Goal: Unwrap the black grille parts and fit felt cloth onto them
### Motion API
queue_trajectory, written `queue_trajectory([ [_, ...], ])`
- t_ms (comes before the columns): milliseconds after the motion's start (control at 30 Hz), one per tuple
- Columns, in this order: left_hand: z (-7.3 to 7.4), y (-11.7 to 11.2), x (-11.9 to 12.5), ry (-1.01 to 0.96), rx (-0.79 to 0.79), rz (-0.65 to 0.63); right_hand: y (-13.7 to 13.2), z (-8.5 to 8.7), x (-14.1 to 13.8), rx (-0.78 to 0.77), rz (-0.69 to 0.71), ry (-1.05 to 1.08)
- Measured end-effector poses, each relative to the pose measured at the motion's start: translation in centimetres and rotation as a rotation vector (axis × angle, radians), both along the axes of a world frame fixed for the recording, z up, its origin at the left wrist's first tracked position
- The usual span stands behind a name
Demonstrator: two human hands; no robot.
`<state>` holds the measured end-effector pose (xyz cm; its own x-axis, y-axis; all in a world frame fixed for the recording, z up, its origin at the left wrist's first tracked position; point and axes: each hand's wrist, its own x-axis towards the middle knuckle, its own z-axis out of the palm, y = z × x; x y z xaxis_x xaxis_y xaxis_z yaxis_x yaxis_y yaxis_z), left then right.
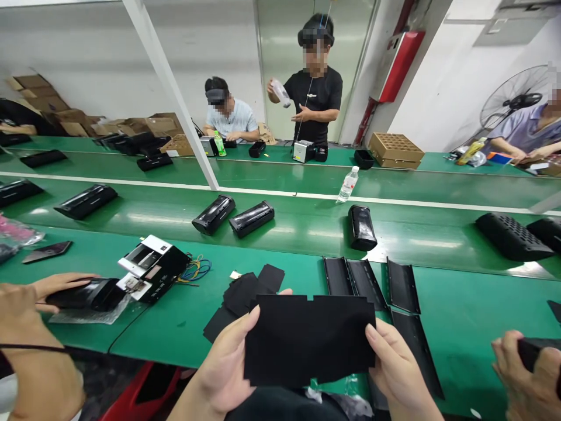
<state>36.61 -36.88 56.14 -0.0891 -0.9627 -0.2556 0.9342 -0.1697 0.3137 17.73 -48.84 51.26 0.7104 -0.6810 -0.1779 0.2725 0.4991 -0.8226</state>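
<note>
I hold a flat black sheet (309, 339) with notched top edge in front of me, just above the near edge of the green table (175, 321). My left hand (228, 362) grips its left side, thumb on the front. My right hand (392, 362) pinches its right edge. Behind the sheet lies a loose pile of similar black sheets (245, 295). To the right of it rest several long black ribbed panels (372, 283).
A neighbour's hand at left (52, 286) rests on a black casing (90, 294); another person's hand (521, 365) shows at far right. A black-and-white device (151, 269) with coloured wires lies at left. Black housings (232, 216) and a water bottle (348, 184) sit on the belt. People work across it.
</note>
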Motion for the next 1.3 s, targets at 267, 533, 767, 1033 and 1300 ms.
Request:
queue_trajectory([
  [267, 0.7, 0.4, -0.2, 0.010, -0.092, -0.053, 1.6, 2.4, 0.4, 0.092, -0.148, 0.054],
  [533, 1.3, 1.1, -0.3, -0.065, 0.012, -0.047, 1.2, 0.2, -1.6, 0.042, -0.215, 0.072],
  [767, 0.9, 1.3, -0.2, -0.097, 0.076, -0.039, 1.4, 0.7, -1.1, 0.033, -0.258, 0.132],
  [1033, 0.8, 1.2, -0.4, -0.100, 0.083, -0.052, 1.1, -0.4, -1.9, 0.066, -0.291, 0.119],
  [1300, 1.0, 1.6, -0.2, -0.086, 0.044, -0.040, 1.5, 0.1, -2.7, 0.000, -0.277, 0.176],
])
